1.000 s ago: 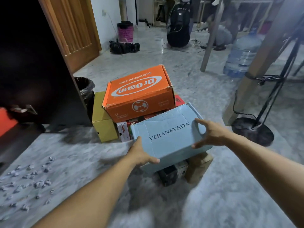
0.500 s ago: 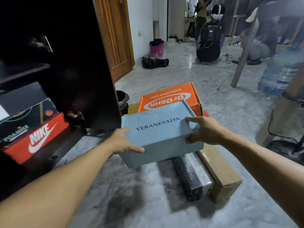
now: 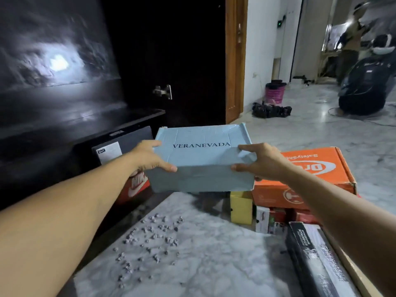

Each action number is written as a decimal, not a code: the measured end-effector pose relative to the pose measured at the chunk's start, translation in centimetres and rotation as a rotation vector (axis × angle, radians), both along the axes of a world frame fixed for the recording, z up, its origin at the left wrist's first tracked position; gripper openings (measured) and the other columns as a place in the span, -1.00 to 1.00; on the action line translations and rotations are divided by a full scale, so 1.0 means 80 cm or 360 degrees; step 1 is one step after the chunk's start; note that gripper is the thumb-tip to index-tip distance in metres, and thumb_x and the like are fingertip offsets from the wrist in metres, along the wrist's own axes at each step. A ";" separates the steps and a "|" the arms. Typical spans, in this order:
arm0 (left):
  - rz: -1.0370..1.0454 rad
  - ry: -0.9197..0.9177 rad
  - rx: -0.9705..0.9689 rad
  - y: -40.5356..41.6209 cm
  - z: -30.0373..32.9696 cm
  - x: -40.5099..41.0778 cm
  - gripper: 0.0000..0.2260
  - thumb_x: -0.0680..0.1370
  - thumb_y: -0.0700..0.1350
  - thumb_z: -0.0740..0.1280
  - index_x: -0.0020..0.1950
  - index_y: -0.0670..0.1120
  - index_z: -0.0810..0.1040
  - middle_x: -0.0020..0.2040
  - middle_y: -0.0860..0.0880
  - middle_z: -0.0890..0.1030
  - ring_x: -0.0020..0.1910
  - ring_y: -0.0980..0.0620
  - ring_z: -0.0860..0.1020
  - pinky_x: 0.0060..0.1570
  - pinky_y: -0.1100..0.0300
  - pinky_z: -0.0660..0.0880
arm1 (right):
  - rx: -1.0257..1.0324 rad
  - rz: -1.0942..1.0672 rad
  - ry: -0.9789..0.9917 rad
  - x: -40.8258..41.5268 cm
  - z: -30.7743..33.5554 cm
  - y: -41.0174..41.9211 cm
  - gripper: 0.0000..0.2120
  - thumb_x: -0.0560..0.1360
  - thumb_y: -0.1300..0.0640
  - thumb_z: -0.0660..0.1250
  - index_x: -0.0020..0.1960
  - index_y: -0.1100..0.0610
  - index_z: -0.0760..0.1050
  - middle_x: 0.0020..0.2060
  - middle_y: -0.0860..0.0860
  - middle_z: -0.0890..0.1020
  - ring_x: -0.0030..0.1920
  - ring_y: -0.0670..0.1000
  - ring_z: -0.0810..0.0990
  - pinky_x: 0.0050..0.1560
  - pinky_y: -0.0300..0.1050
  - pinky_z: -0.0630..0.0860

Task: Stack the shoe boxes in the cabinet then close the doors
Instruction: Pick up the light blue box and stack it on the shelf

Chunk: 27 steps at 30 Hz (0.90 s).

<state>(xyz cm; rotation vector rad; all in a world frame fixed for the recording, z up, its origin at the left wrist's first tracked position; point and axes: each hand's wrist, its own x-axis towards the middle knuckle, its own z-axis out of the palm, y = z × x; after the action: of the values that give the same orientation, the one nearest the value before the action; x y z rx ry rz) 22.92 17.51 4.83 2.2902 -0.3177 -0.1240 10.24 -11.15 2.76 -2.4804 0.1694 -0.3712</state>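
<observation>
Head view: grey grit pieces (image 3: 150,243) scattered on marble floor (image 3: 214,264), black box (image 3: 315,258) at lower right. Both arms extended; left hand (image 3: 147,157) and right hand (image 3: 259,161) grip opposite ends of the light blue VERANEVADA shoe box (image 3: 201,159), fingers curled over lid, thumbs on its near side, box held off the floor before the dark cabinet (image 3: 85,116). Red Nike box (image 3: 137,187) sits inside, low. Orange Orosha box (image 3: 317,179) beyond, on the floor pile beside a yellow box (image 3: 241,207).
</observation>
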 end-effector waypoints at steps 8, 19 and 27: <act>0.0158 -0.0083 -0.0540 0.076 0.058 0.090 -0.51 0.16 -0.16 0.63 0.04 0.05 0.62 -0.03 0.06 0.66 -0.10 0.14 0.60 -0.17 0.31 0.53 | 0.0019 0.0060 -0.0132 0.115 0.063 0.059 -0.30 0.29 -0.27 0.47 0.35 -0.02 0.47 0.24 0.09 0.55 -0.04 0.10 0.64 -0.12 -0.10 0.61; 0.0355 -0.0166 -0.0683 0.154 0.131 0.257 -0.33 0.31 -0.38 0.51 0.38 -0.08 0.44 0.16 0.05 0.57 0.03 0.11 0.55 -0.01 0.23 0.47 | 0.0374 0.0288 -0.0389 0.323 0.098 0.142 -0.39 0.25 -0.22 0.53 0.18 0.08 0.58 -0.11 -0.07 0.64 -0.13 0.03 0.67 -0.14 0.06 0.65; 0.0501 -0.0308 -0.0633 0.194 0.133 0.377 -0.30 0.27 -0.38 0.54 0.37 -0.11 0.45 0.26 -0.11 0.56 0.10 0.00 0.55 0.06 0.23 0.42 | 0.0126 0.0216 -0.0326 0.438 0.103 0.189 -0.30 0.28 -0.37 0.41 0.31 -0.05 0.50 0.14 0.02 0.59 0.15 0.08 0.56 0.14 -0.05 0.53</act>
<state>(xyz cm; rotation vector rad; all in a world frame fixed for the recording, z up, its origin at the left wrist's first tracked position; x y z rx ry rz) 53.10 33.06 15.44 1.9284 -0.0663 0.2981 45.32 3.95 11.00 -2.3427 -0.0672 -0.5458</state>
